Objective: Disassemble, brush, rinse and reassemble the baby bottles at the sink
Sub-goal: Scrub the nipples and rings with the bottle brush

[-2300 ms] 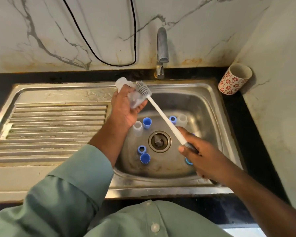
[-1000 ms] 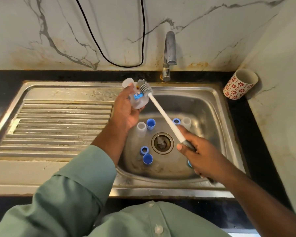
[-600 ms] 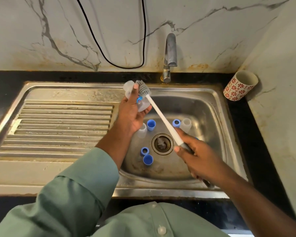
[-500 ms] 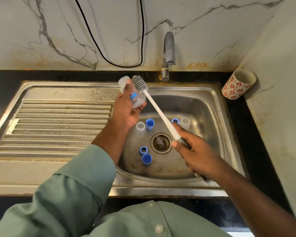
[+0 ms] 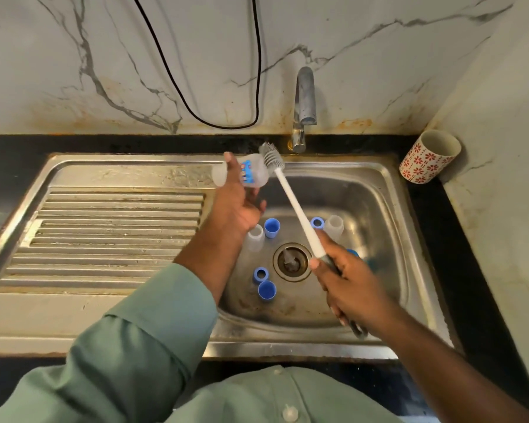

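My left hand (image 5: 237,206) grips a clear baby bottle (image 5: 248,175) with a blue print, held on its side above the sink's back left rim. My right hand (image 5: 345,282) grips the dark handle of a white bottle brush (image 5: 290,196). Its grey bristle head (image 5: 271,155) rests against the bottle's right end. In the steel sink basin (image 5: 376,209) lie several loose parts: blue caps (image 5: 271,227) (image 5: 267,290), blue rings (image 5: 260,274) (image 5: 317,222) and clear pieces (image 5: 255,238) (image 5: 334,224) around the drain (image 5: 291,261).
The tap (image 5: 303,108) stands at the sink's back edge with no water showing. A ribbed drainboard (image 5: 113,233) lies to the left. A red-flowered white cup (image 5: 428,157) leans in the right corner. A black cable (image 5: 214,123) hangs on the marble wall.
The bottle has turned in my left hand so its blue print now faces up. The brush head stays at the bottle's right end, and the parts in the basin have not moved.
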The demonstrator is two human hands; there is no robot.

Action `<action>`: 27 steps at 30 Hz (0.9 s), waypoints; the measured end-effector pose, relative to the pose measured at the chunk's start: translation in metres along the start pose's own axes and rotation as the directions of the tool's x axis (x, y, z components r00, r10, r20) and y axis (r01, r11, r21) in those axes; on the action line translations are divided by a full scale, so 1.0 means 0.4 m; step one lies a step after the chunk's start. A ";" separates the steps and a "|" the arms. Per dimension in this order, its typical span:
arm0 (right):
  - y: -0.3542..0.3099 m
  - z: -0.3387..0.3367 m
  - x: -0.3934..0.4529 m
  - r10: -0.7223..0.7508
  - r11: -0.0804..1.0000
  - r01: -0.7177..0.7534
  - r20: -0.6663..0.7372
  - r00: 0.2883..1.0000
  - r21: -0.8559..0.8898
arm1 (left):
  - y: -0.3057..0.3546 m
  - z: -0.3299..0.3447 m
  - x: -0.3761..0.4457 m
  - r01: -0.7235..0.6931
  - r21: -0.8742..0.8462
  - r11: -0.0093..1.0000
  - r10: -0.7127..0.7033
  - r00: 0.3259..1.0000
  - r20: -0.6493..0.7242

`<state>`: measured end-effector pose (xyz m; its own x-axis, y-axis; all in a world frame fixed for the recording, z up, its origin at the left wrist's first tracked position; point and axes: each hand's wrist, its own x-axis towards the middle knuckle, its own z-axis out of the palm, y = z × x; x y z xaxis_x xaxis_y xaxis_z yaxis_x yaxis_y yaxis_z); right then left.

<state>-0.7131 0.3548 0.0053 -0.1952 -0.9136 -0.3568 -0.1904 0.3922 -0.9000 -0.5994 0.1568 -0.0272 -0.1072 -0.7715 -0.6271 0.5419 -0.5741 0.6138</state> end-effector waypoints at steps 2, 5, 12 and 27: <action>-0.009 0.001 0.019 -0.001 1.000 0.001 -0.028 1.000 -0.006 | -0.016 0.011 -0.015 0.017 0.009 1.000 -0.017 1.000 0.011; -0.003 0.003 0.006 0.005 1.000 -0.005 -0.008 1.000 -0.017 | 0.022 0.006 -0.006 -0.041 -0.211 0.977 0.038 0.999 -0.022; -0.016 0.010 0.024 0.018 1.000 -0.018 -0.024 1.000 -0.016 | 0.011 0.027 -0.028 -0.111 -0.186 0.976 0.110 0.994 -0.017; 0.003 -0.015 0.017 -0.016 0.987 0.007 -0.054 0.998 -0.162 | -0.019 0.001 -0.013 -0.092 -0.202 0.975 0.089 0.996 -0.026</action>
<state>-0.7205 0.3497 0.0031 -0.2435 -0.9126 -0.3283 -0.3454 0.3979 -0.8499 -0.6032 0.1649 -0.0286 -0.0371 -0.8121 -0.5823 0.7063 -0.4335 0.5596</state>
